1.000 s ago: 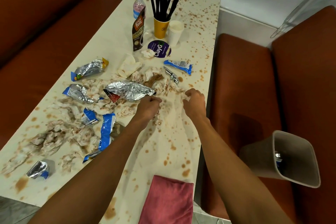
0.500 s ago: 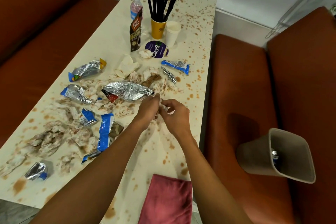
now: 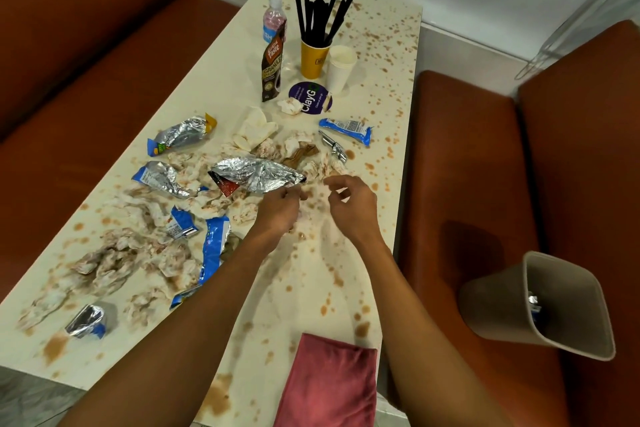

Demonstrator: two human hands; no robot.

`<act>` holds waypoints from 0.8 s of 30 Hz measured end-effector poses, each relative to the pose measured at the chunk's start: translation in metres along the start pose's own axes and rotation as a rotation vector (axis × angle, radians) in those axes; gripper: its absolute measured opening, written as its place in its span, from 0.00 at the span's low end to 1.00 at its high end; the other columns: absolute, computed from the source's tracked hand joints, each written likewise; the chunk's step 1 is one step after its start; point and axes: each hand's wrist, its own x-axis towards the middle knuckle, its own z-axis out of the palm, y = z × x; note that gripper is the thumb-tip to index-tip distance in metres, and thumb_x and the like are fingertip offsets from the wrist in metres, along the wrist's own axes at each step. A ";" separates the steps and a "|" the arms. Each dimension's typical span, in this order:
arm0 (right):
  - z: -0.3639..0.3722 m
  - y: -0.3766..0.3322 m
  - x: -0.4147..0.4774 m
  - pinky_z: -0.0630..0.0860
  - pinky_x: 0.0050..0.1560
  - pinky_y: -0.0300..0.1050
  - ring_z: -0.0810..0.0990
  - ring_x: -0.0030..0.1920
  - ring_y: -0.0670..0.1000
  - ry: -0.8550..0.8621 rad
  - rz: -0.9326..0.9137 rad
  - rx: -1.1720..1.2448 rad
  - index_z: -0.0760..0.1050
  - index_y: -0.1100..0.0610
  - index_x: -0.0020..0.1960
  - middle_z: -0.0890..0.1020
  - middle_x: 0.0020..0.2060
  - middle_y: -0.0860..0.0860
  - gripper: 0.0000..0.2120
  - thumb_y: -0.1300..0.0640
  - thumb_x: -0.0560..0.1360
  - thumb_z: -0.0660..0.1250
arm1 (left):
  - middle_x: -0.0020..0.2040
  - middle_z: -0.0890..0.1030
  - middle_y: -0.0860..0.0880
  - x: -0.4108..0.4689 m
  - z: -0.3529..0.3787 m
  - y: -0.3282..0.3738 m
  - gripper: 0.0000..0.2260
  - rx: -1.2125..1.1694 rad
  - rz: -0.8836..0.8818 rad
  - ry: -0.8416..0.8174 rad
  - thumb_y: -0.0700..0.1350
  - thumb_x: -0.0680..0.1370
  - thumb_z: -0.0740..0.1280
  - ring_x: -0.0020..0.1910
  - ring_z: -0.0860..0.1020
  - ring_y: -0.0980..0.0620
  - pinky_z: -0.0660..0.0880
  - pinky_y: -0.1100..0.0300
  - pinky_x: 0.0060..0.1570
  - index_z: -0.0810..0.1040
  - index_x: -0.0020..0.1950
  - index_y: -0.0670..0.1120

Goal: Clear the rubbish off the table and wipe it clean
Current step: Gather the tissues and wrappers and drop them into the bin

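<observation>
Left hand (image 3: pixel 280 208) and right hand (image 3: pixel 351 206), touching a moment ago, now sit slightly apart, fingers curled; whether they pinch anything I cannot tell. Orange padded bench (image 3: pixel 86 62), then cream, brown-spattered table (image 3: pixel 311 288) strewn with stained tissues (image 3: pixel 114 260) and crinkled foil wrappers (image 3: pixel 256 177); two paper cups (image 3: pixel 341 69); one pink cloth (image 3: pixel 329 381); one beige bin (image 3: pixel 502 305) tilted on the right bench (image 3: pixel 467 166).

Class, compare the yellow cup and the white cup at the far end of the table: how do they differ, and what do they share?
The yellow cup is packed with black sticks; the white cup holds none that show. The yellow cup carries a small dark mark on its side; the white cup is plain. Both stand upright, side by side, on the stained table.
</observation>
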 end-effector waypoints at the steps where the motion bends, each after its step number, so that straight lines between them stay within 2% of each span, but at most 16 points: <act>1: 0.000 0.004 0.008 0.72 0.51 0.32 0.80 0.49 0.45 0.015 0.005 -0.029 0.84 0.53 0.58 0.83 0.54 0.49 0.16 0.68 0.76 0.67 | 0.44 0.80 0.53 0.000 -0.002 0.000 0.17 0.009 -0.003 0.002 0.54 0.87 0.61 0.41 0.78 0.53 0.72 0.58 0.37 0.85 0.54 0.45; 2: 0.001 0.008 0.016 0.73 0.54 0.34 0.80 0.52 0.49 0.026 0.013 -0.070 0.83 0.54 0.60 0.83 0.55 0.50 0.16 0.68 0.77 0.67 | 0.44 0.80 0.53 0.001 -0.004 -0.001 0.17 0.015 -0.007 0.001 0.54 0.87 0.60 0.40 0.78 0.54 0.72 0.58 0.37 0.85 0.54 0.45; 4: 0.003 0.015 0.033 0.74 0.64 0.45 0.77 0.62 0.55 0.037 0.027 -0.153 0.81 0.55 0.65 0.81 0.59 0.52 0.18 0.67 0.77 0.68 | 0.44 0.80 0.51 0.002 -0.008 -0.002 0.16 0.018 -0.009 -0.009 0.53 0.87 0.60 0.38 0.75 0.53 0.71 0.59 0.36 0.84 0.53 0.47; 6: 0.005 0.020 0.048 0.72 0.70 0.54 0.72 0.68 0.58 0.023 0.016 -0.256 0.77 0.56 0.71 0.79 0.64 0.55 0.22 0.66 0.77 0.68 | 0.44 0.79 0.51 0.002 -0.011 -0.002 0.16 0.026 -0.011 -0.010 0.53 0.87 0.60 0.38 0.75 0.54 0.72 0.61 0.33 0.84 0.53 0.48; 8: 0.008 0.023 0.061 0.70 0.71 0.56 0.70 0.69 0.60 -0.013 -0.013 -0.350 0.74 0.55 0.74 0.77 0.69 0.56 0.25 0.65 0.78 0.69 | 0.44 0.80 0.51 0.003 -0.014 -0.003 0.16 0.023 -0.011 -0.001 0.53 0.87 0.60 0.38 0.76 0.54 0.74 0.61 0.31 0.84 0.51 0.48; 11: 0.014 0.024 0.075 0.68 0.72 0.57 0.69 0.71 0.61 -0.096 -0.018 -0.479 0.70 0.52 0.78 0.73 0.73 0.56 0.28 0.63 0.79 0.69 | 0.43 0.80 0.51 0.006 -0.016 -0.004 0.16 0.019 -0.026 0.006 0.54 0.87 0.61 0.39 0.77 0.52 0.73 0.57 0.36 0.84 0.50 0.48; 15: 0.023 0.029 0.084 0.70 0.71 0.57 0.68 0.71 0.62 -0.145 0.009 -0.577 0.71 0.52 0.77 0.69 0.75 0.57 0.29 0.66 0.78 0.67 | 0.44 0.81 0.48 0.008 -0.020 -0.006 0.17 0.003 -0.042 0.022 0.54 0.87 0.61 0.38 0.77 0.50 0.73 0.58 0.37 0.85 0.53 0.44; 20: 0.027 0.030 0.080 0.75 0.61 0.50 0.71 0.69 0.59 -0.052 0.107 -0.417 0.77 0.57 0.68 0.73 0.67 0.58 0.21 0.70 0.77 0.66 | 0.41 0.78 0.50 0.009 -0.025 -0.007 0.18 -0.006 -0.050 0.018 0.53 0.87 0.60 0.40 0.76 0.49 0.70 0.59 0.36 0.85 0.54 0.44; 22: 0.025 0.027 0.077 0.72 0.56 0.45 0.71 0.69 0.57 -0.004 0.157 -0.330 0.76 0.57 0.67 0.73 0.66 0.57 0.20 0.70 0.78 0.66 | 0.43 0.79 0.50 0.010 -0.024 -0.007 0.18 0.001 -0.046 0.024 0.53 0.88 0.60 0.40 0.77 0.52 0.71 0.59 0.36 0.85 0.55 0.44; 24: 0.024 0.023 0.076 0.70 0.55 0.42 0.72 0.67 0.57 0.043 0.130 -0.240 0.76 0.58 0.64 0.73 0.64 0.56 0.18 0.71 0.77 0.64 | 0.44 0.80 0.49 0.010 -0.023 -0.007 0.18 0.004 -0.042 0.024 0.53 0.88 0.60 0.40 0.77 0.53 0.72 0.59 0.37 0.85 0.56 0.43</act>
